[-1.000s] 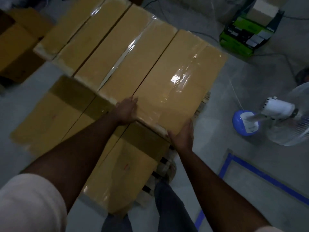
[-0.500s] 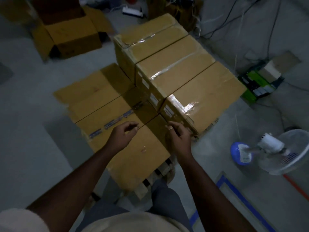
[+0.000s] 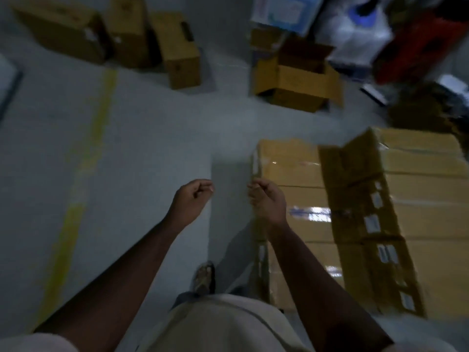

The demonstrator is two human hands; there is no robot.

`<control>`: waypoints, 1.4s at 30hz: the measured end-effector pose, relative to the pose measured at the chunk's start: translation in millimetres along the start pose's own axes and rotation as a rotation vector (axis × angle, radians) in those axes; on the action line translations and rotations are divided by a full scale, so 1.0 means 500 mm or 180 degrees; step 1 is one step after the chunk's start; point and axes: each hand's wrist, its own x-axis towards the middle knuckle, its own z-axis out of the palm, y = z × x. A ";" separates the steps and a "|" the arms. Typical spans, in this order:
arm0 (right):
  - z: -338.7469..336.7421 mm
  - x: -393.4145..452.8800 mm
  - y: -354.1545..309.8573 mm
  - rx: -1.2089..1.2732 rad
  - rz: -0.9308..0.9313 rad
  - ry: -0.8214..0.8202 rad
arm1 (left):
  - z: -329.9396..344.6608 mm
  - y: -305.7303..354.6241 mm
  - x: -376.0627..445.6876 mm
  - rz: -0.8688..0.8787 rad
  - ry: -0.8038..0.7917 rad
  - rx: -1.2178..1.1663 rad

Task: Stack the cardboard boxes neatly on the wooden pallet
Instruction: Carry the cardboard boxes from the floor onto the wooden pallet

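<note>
Both my hands hang empty over the floor (image 3: 152, 148), left grip (image 3: 191, 198) and right grip (image 3: 266, 199) loosely curled, with the stacked cardboard boxes (image 3: 380, 212) just to my right. I judge the blurred view could make me trip. The open box (image 3: 299, 82) ahead looks empty, though its inside is dim.
</note>
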 end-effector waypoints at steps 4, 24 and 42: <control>0.173 0.075 -0.021 0.0085 0.0112 -0.0334 | -0.147 -0.001 0.030 -0.0065 0.0558 -0.0133; 0.700 0.842 -0.352 -0.0081 0.0269 -0.0577 | -0.530 0.211 0.866 -0.0177 0.0852 -0.0126; 1.021 1.900 -0.463 0.0004 0.1082 -0.0117 | -0.659 0.286 2.014 -0.0943 0.0401 0.0370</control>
